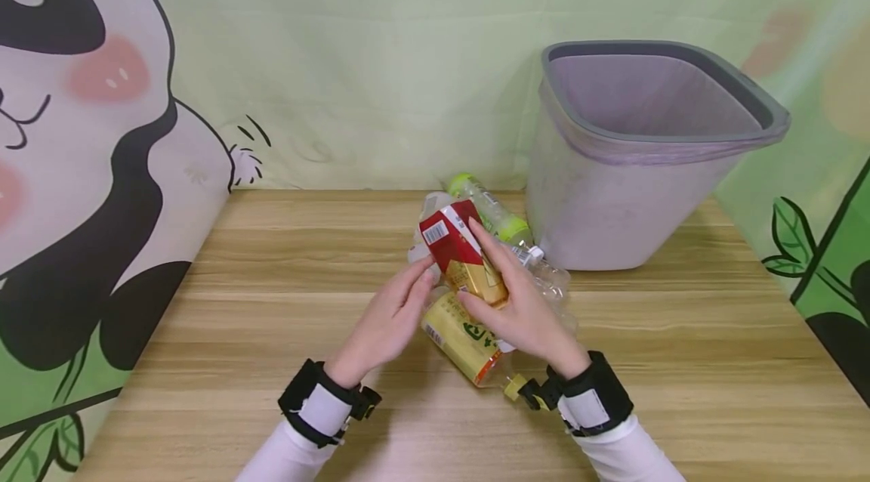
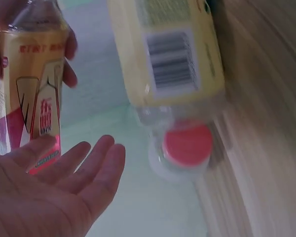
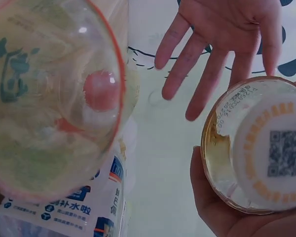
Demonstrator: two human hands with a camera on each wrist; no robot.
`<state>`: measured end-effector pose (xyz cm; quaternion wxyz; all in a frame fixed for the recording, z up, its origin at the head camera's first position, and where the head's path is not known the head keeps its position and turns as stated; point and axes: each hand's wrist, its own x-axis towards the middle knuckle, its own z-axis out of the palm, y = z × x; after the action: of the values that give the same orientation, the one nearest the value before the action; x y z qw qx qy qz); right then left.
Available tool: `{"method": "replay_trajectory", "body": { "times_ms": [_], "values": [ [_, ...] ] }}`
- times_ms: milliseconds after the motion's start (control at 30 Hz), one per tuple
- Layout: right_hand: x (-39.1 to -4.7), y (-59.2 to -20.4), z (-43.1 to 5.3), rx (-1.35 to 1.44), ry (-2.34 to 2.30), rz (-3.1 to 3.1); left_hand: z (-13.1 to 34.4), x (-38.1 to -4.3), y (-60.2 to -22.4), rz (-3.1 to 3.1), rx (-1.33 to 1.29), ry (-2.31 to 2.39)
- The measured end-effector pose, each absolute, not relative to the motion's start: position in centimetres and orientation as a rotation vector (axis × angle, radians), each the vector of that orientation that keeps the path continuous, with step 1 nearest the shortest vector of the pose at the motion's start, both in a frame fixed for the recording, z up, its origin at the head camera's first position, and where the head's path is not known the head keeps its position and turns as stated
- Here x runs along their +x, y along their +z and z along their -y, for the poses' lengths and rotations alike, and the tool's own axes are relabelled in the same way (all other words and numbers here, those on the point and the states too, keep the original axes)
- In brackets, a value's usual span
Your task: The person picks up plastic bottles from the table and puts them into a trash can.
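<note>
The right grip (image 1: 526, 312) has its thumb and fingers curled round a red-and-gold bottle (image 1: 465, 255), held over a small heap of bottles on the tabletop (image 1: 306, 240). A round end of that bottle, bearing a square code, shows in the right wrist view. The left grip (image 1: 384, 319) is spread, its fingers straight, just beside the held bottle at 8 o'clock; whether a fingertip touches it, I cannot tell.

Around the held bottle, by the head view with 12 o'clock at the top: a green-capped bottle (image 1: 485, 202) lies at 1 o'clock, a white-capped clear bottle (image 1: 550, 278) at 3 o'clock, and a yellow-labelled bottle (image 1: 458, 335) at 6 o'clock, on its side with its cap pointing to 4 o'clock. A red cap (image 2: 188, 144) shows close to the yellow-labelled bottle in the left wrist view. A lined bin (image 1: 612, 202) stands upright at 2 o'clock, its mouth upward, before a printed backdrop (image 1: 353, 89).
</note>
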<state>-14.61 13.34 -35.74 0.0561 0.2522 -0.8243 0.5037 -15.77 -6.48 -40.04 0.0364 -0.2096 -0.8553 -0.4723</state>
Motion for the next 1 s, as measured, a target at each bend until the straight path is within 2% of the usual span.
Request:
{"method": "replay_trajectory", "body": {
  "times_ms": [367,733,1000],
  "values": [
    [-16.7,-38.6,-14.7,0.678,1.343,2.549,7.6,-16.5,-40.9,2.672,-0.593,-1.013],
    [-17.5,-37.3,-15.5,0.636,1.145,2.529,8.2,-16.7,-41.6,2.593,-0.612,-0.739],
    [-18.6,-34.1,-16.2,0.674,1.085,2.442,8.2,-16.8,-41.6,2.599,-0.624,-0.719]
  ]
}}
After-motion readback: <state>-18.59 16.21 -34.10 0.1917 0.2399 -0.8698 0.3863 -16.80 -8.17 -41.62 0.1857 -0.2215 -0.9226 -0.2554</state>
